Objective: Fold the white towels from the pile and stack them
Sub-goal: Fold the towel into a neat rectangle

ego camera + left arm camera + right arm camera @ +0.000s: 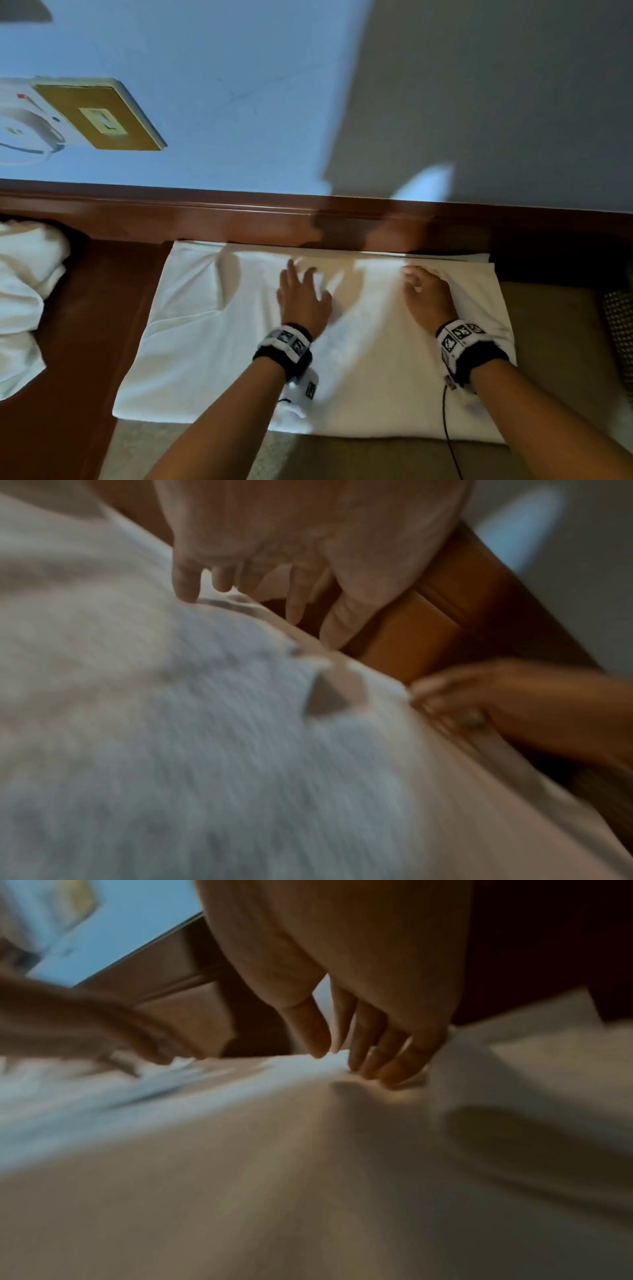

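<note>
A white towel (pixel 212 325) lies spread flat, its far edge along the wooden skirting board. My left hand (pixel 303 291) rests on its middle with the fingers spread and straight, palm down; in the left wrist view the left hand (pixel 274 574) hovers close over the towel (pixel 171 750), blurred. My right hand (pixel 424 291) sits to the right, near the far edge. In the right wrist view the right hand (pixel 359 1028) has its fingers straight, their tips pressing a dent into the towel (pixel 308 1177). A crumpled pile of white towels (pixel 24 284) lies at the far left.
A brown skirting board (pixel 239 219) runs under a pale blue wall (pixel 239 85). A flat box with a gold panel (pixel 85 116) leans at the upper left. Beige carpet (pixel 555 325) and a dark patterned object (pixel 620 325) lie to the right. A black cable (pixel 448 428) hangs from my right wrist.
</note>
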The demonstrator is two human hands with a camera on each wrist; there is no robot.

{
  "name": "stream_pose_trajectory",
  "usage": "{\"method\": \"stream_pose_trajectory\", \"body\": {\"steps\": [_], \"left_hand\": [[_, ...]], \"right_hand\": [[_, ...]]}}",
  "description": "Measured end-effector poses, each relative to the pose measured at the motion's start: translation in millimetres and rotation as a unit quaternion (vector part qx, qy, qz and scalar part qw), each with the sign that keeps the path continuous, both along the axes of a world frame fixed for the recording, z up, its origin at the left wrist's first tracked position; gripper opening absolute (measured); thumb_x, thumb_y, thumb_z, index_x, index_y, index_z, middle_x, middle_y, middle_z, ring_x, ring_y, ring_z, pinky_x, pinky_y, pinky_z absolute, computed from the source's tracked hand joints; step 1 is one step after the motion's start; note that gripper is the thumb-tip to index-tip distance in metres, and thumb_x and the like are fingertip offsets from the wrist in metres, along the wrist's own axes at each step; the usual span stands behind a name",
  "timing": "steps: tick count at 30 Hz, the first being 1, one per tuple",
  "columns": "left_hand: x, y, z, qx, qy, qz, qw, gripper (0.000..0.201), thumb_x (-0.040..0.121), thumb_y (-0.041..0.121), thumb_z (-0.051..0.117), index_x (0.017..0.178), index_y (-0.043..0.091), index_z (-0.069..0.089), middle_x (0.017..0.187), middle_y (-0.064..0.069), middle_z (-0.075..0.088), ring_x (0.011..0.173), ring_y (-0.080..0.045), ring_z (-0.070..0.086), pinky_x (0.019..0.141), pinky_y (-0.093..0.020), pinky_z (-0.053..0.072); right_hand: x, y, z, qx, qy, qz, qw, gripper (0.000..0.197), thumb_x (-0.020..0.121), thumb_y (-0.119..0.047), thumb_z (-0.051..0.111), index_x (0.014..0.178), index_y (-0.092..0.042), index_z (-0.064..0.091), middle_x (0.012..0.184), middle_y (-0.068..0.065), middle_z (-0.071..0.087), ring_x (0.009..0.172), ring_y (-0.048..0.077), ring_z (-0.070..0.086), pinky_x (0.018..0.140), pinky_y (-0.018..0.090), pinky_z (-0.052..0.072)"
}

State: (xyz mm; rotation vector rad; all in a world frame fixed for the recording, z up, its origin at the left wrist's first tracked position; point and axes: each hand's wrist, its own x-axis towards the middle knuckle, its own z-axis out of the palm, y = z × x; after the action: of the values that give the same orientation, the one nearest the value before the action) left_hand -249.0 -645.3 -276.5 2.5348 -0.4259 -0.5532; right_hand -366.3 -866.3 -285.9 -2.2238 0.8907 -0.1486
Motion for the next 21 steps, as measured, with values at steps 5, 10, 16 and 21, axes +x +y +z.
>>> {"method": "stream_pose_trajectory", "body": {"steps": [5,10,16,21], "left_hand": [[-78.6,-40.9,-29.2,0.156,0.014,-0.244,0.957,0.087,0.101,0.059,0.035,0.161,0.024,-0.018,0.156,-0.02,-0.044,0.144,-0.036,-0.043,0.116,-0.068,-0.018],[-87.0,-45.3,-41.3,0.164,-0.019,-0.232,0.959,0.085,0.098,0.07,0.018,0.157,0.029,-0.028,0.155,-0.016,-0.047,0.143,-0.034,-0.046,0.113,-0.069,-0.023],[-87.4,-49.8,-42.4,0.173,-0.007,-0.225,0.959,0.085,0.096,0.074,0.015,0.155,0.033,-0.031,0.155,-0.014,-0.048,0.142,-0.034,-0.046,0.112,-0.07,-0.023],[-85.5,-50.4,-40.8,0.175,0.013,-0.229,0.957,0.085,0.096,0.075,0.014,0.153,0.035,-0.034,0.154,-0.012,-0.051,0.141,-0.034,-0.048,0.112,-0.07,-0.022]], "right_hand": [[-40.4,-34.3,19.2,-0.236,0.258,0.031,0.936,0.078,0.08,-0.027,0.072,0.149,-0.022,0.035,0.156,0.009,0.031,0.138,0.034,0.029,0.111,0.05,0.024],[-54.4,-84.0,33.9,-0.092,0.278,-0.014,0.956,0.05,0.092,-0.017,0.059,0.142,-0.012,0.05,0.136,0.02,0.057,0.124,0.041,0.053,0.102,0.044,0.044],[-47.2,-121.9,25.8,-0.039,0.132,-0.074,0.988,0.031,0.101,-0.011,0.055,0.129,-0.002,0.062,0.128,0.028,0.062,0.122,0.047,0.054,0.102,0.049,0.045],[-40.9,-137.0,12.3,-0.006,0.093,-0.115,0.989,0.021,0.099,-0.004,0.054,0.11,0.005,0.071,0.112,0.029,0.068,0.108,0.046,0.062,0.095,0.048,0.048]]}}
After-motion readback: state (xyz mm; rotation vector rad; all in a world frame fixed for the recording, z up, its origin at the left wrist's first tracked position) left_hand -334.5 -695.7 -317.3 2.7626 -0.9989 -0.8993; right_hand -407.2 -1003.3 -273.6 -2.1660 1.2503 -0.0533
